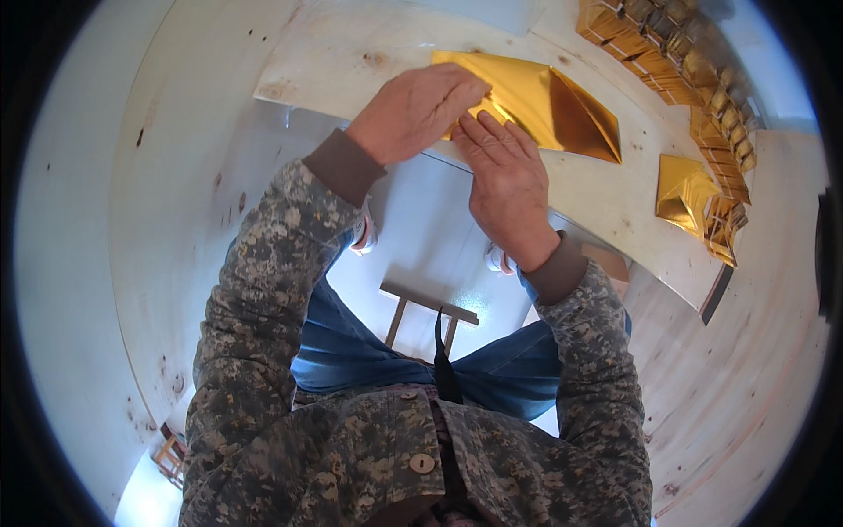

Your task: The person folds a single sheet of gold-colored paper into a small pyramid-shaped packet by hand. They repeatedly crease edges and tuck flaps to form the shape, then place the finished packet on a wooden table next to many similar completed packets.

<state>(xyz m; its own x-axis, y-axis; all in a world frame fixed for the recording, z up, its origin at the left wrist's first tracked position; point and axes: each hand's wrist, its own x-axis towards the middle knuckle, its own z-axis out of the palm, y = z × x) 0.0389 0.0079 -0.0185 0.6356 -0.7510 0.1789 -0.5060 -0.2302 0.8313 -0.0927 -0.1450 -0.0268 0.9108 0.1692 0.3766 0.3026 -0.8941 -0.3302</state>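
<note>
A shiny gold foil sheet lies on the pale wooden bench in front of me, with a darker, folded-looking part toward its right end. My left hand is closed at the sheet's near left part, its fingers curled on the foil; the fingertips are partly hidden. Beside it, my right hand reaches up from below with its fingers stretched out, their tips resting on the foil's near edge. The two hands almost meet there.
Along the bench's far right side runs a long curved row of folded gold foil pieces. Another gold foil piece lies at the row's near end. The wooden bench ends just before my knees. A small wooden stool shows between my legs.
</note>
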